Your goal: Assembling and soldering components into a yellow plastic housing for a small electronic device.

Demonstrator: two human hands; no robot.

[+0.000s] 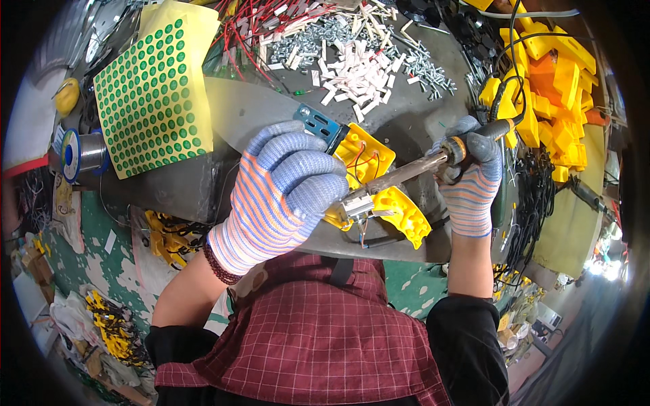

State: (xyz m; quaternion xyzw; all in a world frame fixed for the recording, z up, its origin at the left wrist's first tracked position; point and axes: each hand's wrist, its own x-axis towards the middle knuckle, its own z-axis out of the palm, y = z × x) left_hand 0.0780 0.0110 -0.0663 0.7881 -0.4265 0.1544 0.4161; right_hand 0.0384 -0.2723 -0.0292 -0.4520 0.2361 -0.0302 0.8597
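Yellow wired casing piece (376, 151) beside the left hand (284, 191), its grip unclear; soldering iron (414, 170) tight in right hand (472, 169).

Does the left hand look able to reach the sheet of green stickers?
Probably yes: the left hand is close to the sheet of green stickers, with nothing standing between them, though it is occupied at the yellow plastic parts.

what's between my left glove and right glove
The head view shows a soldering iron's metal barrel and yellow casing pieces between the left hand and right hand.
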